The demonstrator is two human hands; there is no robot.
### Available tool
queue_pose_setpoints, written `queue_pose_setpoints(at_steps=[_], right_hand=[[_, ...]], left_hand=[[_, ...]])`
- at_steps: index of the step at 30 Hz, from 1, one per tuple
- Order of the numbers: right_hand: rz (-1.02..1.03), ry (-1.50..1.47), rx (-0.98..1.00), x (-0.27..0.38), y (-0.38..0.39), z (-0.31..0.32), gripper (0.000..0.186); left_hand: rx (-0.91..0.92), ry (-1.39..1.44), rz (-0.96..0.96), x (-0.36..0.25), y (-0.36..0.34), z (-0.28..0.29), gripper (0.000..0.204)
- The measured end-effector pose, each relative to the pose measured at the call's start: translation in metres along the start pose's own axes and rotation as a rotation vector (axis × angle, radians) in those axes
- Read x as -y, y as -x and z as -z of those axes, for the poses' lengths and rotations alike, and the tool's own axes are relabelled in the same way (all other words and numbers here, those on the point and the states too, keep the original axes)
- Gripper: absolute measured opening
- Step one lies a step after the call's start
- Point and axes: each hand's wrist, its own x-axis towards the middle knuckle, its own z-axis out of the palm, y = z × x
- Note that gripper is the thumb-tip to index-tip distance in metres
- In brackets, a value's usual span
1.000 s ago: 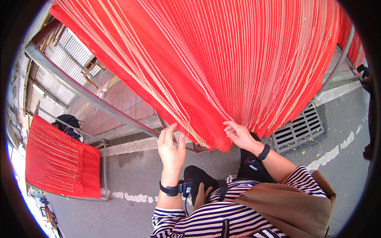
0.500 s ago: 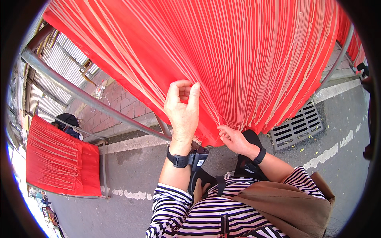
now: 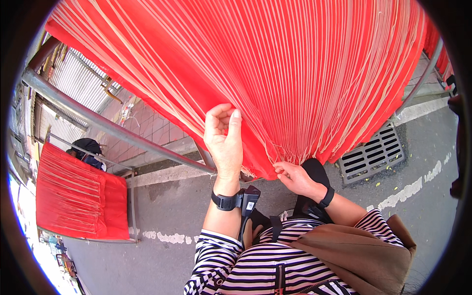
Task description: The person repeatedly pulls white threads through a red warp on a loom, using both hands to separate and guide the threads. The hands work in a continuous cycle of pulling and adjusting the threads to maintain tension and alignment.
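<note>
A broad red cloth [image 3: 187, 83] stretches out in front of me, with many pale strings [image 3: 305, 88] lying over it and drawing together toward its near edge. My left hand [image 3: 224, 142] is raised over the strings left of where they gather, its fingers curled in toward the thumb. Whatever may be between those fingertips is too fine to make out. At the near edge my right hand [image 3: 296, 178] pinches the gathered ends of the strings between thumb and fingers. Each wrist wears a black strap; a small black box sits beside the left one.
A metal rail [image 3: 108, 124] runs along the cloth's left side. Farther left stands another frame with red stringed cloth [image 3: 73, 191]. A drain grate [image 3: 373, 155] lies in the road at right. Brick paving [image 3: 152, 123] and a dark bundle [image 3: 87, 150] are behind the rail.
My left hand has dropped slightly, its fingers still curled. The right hand has shifted a little down and right, still at the gathered strings. The view has shifted slightly.
</note>
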Motion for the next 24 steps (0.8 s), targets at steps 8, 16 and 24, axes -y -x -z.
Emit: queue_pose_setpoints(at_steps=[8,16,24], right_hand=[[0.085,0.091,0.026,0.014,0.006,-0.003,0.032],[0.124,0.084,0.025,0.048,-0.004,0.012,0.028],[0.297,-0.015,-0.165,0.118,-0.036,0.037,0.026]], left_hand=[[-0.032,-0.087,0.005,0.001,-0.003,0.000,0.005],[0.013,0.034,0.003,-0.001,0.007,0.021,0.006],[0.145,0.363,0.137,-0.016,0.030,0.039,0.008]])
